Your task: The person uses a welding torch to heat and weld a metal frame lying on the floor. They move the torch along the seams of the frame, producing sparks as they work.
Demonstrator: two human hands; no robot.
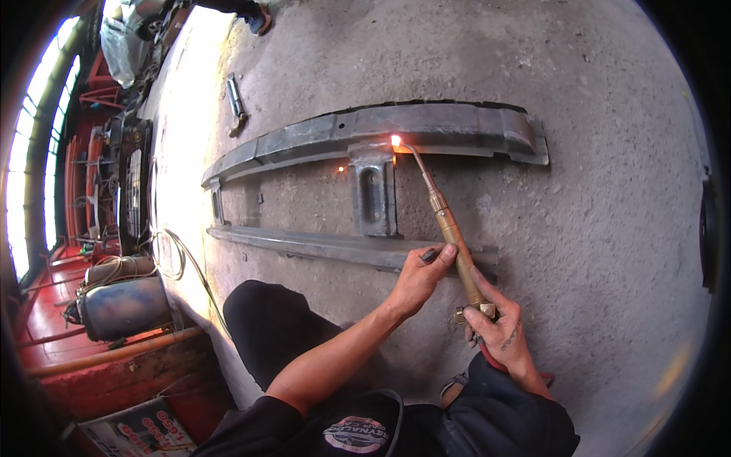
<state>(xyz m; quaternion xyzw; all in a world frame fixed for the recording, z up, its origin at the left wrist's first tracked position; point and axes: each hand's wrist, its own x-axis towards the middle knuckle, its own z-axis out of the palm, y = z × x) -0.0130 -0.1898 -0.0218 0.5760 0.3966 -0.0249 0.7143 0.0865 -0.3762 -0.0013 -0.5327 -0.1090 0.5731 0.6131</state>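
Note:
My right hand (pixel 499 331) is closed round the valve end of a brass gas torch (pixel 451 232), whose red hose runs down past my wrist. My left hand (pixel 419 278) is closed on a small dark object (pixel 430 255) with a rounded end; the rest of it is hidden in my fingers. Its thumb rests against the torch barrel. At the torch's bent tip glows a bright flame (pixel 396 141), touching the joint between a long curved grey metal beam (pixel 304 135) and a short ribbed bracket (pixel 373 194). Below, the bracket meets a second metal bar (pixel 304 242).
A metal tool (pixel 235 105) lies on the concrete floor (pixel 609 228) beyond the beam. A loose hose (pixel 183 255) coils at the left, beside a blue tank (pixel 126 308) and red framework. My bent knee (pixel 266 320) is close to the lower bar. Another person's foot (pixel 260 20) shows at the top.

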